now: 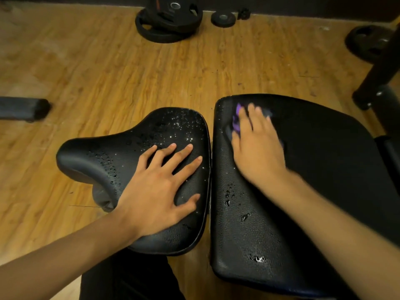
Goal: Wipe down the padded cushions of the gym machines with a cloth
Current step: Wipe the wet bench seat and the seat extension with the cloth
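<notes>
Pressing down with the right hand [257, 146], fingers straight and laid flat rather than curled, over the purple cloth [237, 120] near the far left corner of the big cushion [324, 169]; blurred there, so probably mid-stroke. Bracing with the left hand [164, 187], likewise spread flat with straight fingers and gripping nothing, on the near right part of the seat [104, 156] just beside that cushion. To do this stroke well: keep the palm's weight squarely over the cloth to stop any bunching out from under the fingers; work in long overlapping passes from the far edge toward the near edge, following the left edge down to the drops [257, 258] beading by the near left corner; turn the cloth to a dry face once soaked, to avoid smearing. Probably early in the job, with more drops thick across the seat's far right corner; worth taking that next, after lifting the bracing hand off the wet. Farther out, a wooden floor [97, 72], with weight plates [168, 22] lying at its far edge.
</notes>
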A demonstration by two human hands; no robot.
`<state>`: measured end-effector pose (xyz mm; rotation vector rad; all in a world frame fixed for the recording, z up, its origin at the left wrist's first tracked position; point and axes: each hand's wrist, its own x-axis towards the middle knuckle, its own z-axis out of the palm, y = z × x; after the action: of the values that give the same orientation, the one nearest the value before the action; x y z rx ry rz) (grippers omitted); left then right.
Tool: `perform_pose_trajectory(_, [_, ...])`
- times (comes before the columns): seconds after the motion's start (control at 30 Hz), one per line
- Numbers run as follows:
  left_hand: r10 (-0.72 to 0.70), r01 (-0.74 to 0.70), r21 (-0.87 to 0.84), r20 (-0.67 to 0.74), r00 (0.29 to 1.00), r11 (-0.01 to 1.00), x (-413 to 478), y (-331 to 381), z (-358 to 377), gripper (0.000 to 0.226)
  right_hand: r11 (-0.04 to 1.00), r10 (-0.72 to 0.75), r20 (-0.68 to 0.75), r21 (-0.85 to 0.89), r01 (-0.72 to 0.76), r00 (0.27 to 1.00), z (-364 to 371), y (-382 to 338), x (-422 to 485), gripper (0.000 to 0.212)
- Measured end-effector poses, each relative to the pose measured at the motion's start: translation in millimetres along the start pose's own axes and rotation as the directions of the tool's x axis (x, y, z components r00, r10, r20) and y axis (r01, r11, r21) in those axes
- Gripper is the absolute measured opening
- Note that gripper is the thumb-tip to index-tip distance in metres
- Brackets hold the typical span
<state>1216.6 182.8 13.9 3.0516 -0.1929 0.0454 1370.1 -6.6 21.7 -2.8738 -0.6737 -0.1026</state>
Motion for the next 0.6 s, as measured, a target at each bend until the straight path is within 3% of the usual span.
perform_pose_trajectory(0.1, [-0.005,0.005,0.004,-0.012,1.0,1.0,-0.6,-0.9,1.7,0.073,0.999,-0.032,0.069,-0.029,0.034,0.997,3.3,-0.7,-16.4,0.065])
perform_pose_trajectory(0.3, [-0.014,0.014,-0.011,0.016,1.0,1.0,0.7,-1.9,-0.7,0.074,0.999,0.044,0.141,-0.018,-0.041,0.989,1.0,-0.4,101.3,0.049])
perform_pose_trajectory(0.43, [-0.01,0.01,-0.028,0.02,1.0,1.0,0.8,-3.6,-2.1,0.075,0.994,-0.113,0.027,0.002,0.113,0.993,-0.9,0.6,4.8,0.065])
perform_pose_trajectory(0.5, [-0.013,0.013,-0.027,0.01,1.0,1.0,1.1,-3.8,-1.0,0.075,0.989,-0.147,0.058,0.008,0.147,0.987,-2.5,0.8,-46.2,0.063])
perform_pose_trajectory(0.6, [-0.004,0.004,-0.026,0.003,1.0,1.0,0.2,-4.1,-0.3,0.075,0.986,-0.162,0.092,-0.027,0.165,0.983,-1.6,6.5,-5.1,0.063])
